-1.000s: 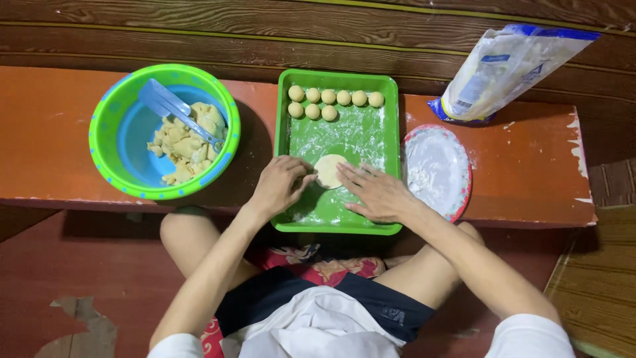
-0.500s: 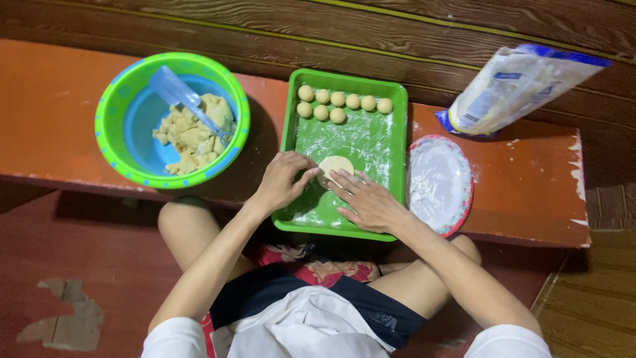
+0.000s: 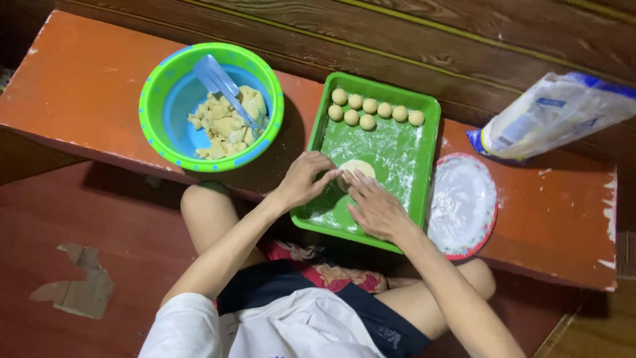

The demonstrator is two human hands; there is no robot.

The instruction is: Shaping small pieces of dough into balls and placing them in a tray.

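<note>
On the floured green tray (image 3: 411,159), a flattened disc of dough (image 3: 358,168) lies near the middle, and both hands meet at it. The left hand (image 3: 303,179) comes in from the left with its fingers curled together, the tips touching the disc's left edge. The right hand (image 3: 375,207) lies flatter, fingers stretched out side by side, their tips pressing on the disc's near right edge. Neither hand is closed around the dough; both only press on it against the tray. Eight small dough balls (image 3: 377,109) sit along the tray's far edge, six in a row and two more just below at the left end, well apart from the hands.

The tray rests on an orange-red surface (image 3: 79,86). To its left stands a green bowl (image 3: 156,142) with a blue inside, holding lumps of dough (image 3: 225,122) and a pale blue plastic utensil (image 3: 222,83) leaning in it. Just beside the tray on the right lies a round red-rimmed plate (image 3: 464,202) dusted with flour. Farther right, a white and blue bag (image 3: 556,116) lies tilted against the dark wooden wall behind.
</note>
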